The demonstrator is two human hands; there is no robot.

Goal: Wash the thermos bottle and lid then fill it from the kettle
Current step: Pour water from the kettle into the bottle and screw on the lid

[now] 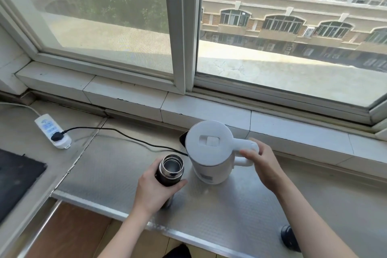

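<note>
A dark thermos bottle (170,169) with its mouth open stands on the metal counter (219,211); my left hand (156,188) grips its body from the left. Just to its right stands a white electric kettle (209,151), lid closed, handle pointing right. My right hand (260,160) is at that handle, its fingers curling around the grip. A dark round lid (289,237) lies near the counter's front edge on the right.
A black cord (125,135) runs from the kettle's base to a white power strip (52,131) at the left. A black cooktop (16,176) sits at the far left. A tiled window sill (205,109) and large window lie behind.
</note>
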